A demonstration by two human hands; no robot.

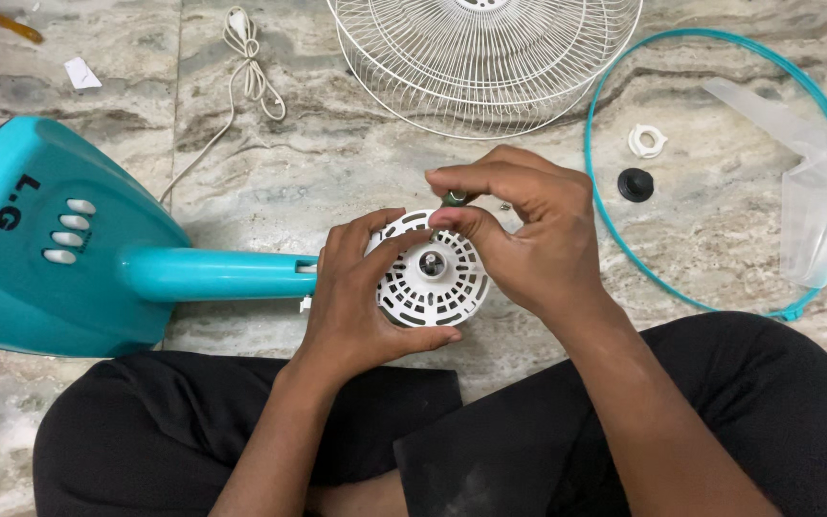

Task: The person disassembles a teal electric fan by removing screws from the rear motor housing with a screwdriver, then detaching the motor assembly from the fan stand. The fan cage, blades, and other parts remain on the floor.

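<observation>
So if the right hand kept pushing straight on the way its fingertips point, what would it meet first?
Probably the round white slotted plastic motor housing: the right hand pinches a small green-handled tool just above it, though depth is unclear.

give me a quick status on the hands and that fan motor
Left hand grips white motor housing. Right hand pinches small green tool at its top edge. Grille, teal ring, black cap lie apart.

A single head-worn camera looks steeply down from close above the person's crossed legs [452, 440] onto the marble floor [318, 172]. It faces forward past both hands at frame centre, and the white fan grille [485, 67] is cut off at the top edge.
</observation>
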